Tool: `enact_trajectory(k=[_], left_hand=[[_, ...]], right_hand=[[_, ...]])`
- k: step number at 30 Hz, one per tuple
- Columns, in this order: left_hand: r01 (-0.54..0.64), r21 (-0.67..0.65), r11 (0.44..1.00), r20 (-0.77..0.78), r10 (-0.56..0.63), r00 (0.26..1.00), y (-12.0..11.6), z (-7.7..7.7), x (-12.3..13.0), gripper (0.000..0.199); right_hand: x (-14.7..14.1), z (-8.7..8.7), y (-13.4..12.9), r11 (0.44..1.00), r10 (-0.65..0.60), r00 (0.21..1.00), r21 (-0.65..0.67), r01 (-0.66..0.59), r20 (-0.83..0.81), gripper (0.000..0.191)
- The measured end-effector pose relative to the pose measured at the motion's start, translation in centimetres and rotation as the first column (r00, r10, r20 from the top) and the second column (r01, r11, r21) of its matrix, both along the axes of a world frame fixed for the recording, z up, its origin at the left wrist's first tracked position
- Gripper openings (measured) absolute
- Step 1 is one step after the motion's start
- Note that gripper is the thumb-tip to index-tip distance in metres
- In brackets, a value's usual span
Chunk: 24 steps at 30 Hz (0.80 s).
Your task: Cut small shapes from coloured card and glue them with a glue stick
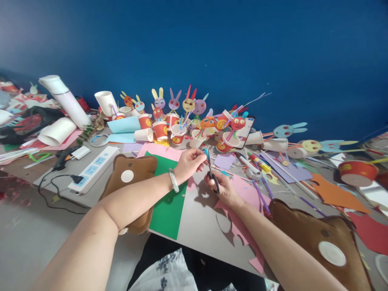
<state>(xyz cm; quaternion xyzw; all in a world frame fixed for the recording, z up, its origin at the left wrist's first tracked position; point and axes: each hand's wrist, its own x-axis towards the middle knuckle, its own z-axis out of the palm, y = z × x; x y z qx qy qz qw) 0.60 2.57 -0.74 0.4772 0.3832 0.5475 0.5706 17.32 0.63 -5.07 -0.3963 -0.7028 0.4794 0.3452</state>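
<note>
My left hand [190,163], with a pale bangle [173,180] at its wrist, pinches a small piece of blue paper [206,151] above the middle of the table. Black-handled scissors [214,182] are held in my right hand [223,189], their blades pointing up beside the blue piece. Under my left forearm lie a green sheet [168,198] and a brown cushion [129,178]. Pink paper with cut-out edges [242,194] lies beneath my right forearm.
Paper cups with rabbit faces [160,131] line the blue wall. A power strip [93,169] with cables sits left. A phone [247,129] leans behind the cups. Right are purple paper [286,167], orange paper [336,194] and another brown cushion [303,230].
</note>
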Motion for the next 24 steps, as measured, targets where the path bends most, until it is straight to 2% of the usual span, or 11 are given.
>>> enact_trajectory(k=[14, 21, 24], left_hand=[[-0.003, 0.006, 1.000, 0.006, 0.003, 1.000, 0.03, 0.00, 0.02, 0.019], [0.022, 0.030, 0.999, 0.025, -0.022, 0.999, 0.01, -0.22, 0.08, 0.023], [0.069, 0.027, 0.997, 0.000, -0.069, 0.998, -0.17, -0.55, 0.24, 0.023]], right_hand=[[-0.27, -0.06, -0.04, 0.999, -0.031, 0.999, 0.028, 0.030, 0.027, 0.060], [-0.23, 0.09, 0.08, 0.980, -0.194, 0.980, 0.040, 0.196, -0.039, 0.051], [0.16, -0.19, 0.62, 0.960, -0.281, 0.952, -0.034, 0.279, -0.117, 0.041]])
